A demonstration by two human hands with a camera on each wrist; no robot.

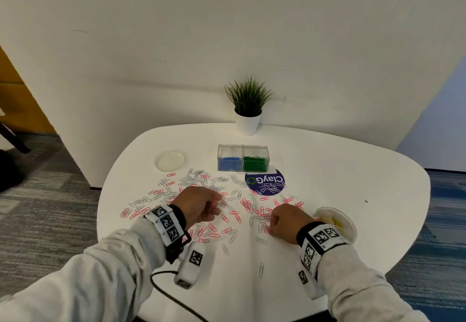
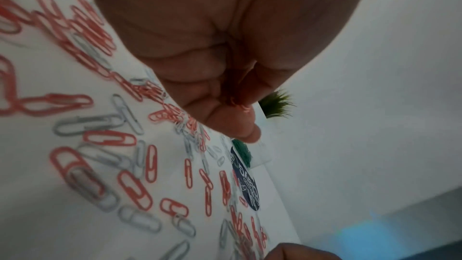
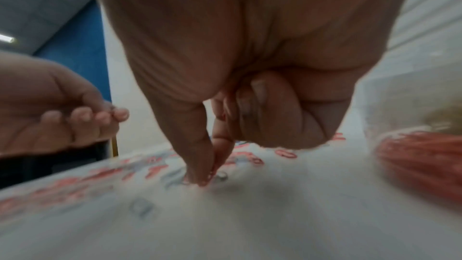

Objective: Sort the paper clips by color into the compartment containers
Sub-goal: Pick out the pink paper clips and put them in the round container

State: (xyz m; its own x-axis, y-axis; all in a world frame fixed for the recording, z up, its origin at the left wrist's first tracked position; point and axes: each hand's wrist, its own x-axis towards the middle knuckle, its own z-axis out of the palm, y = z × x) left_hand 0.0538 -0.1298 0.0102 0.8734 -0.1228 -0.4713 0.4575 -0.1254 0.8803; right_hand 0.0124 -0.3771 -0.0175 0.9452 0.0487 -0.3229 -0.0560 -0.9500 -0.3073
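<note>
Head view shows the left hand [image 1: 199, 205] raised a little over the scatter, its fingers [image 1: 216, 197] curled around a small bunch of red clips [image 1: 213, 202]; the left wrist view confirms red wire caught between fingertips and thumb. The right hand [image 1: 287, 222] is down on the white surface [image 1: 327, 183], thumb and forefinger pressed together on one red clip [image 3: 208, 177] among silver ones, the other fingers folded into the palm.

Loose clips, red [image 1: 233, 217] and silver [image 1: 191, 179], too many to count and in places overlapping, spread across the middle of the surface, some lying on a round dark sticker [image 1: 264, 183].

Counted: one clear two-compartment box [image 1: 243, 158], blue clips [image 1: 229, 164] in its left cell and green clips [image 1: 254, 164] in its right; two round dishes, an empty-looking one [image 1: 170, 161] at far left and one [image 1: 336, 222] just beside the right wrist. That dish shows yellow in the head view and a red heap in the right wrist view. One potted plant [image 1: 248, 105] stands behind the box.

Risks, as I judge them: the right pinch could drag up a silver clip hooked to the red one, mixing colours in the dish. The left bunch is held loosely, so a clip may slip back into the scatter. The right wrist sits close to the dish rim and could knock it.
</note>
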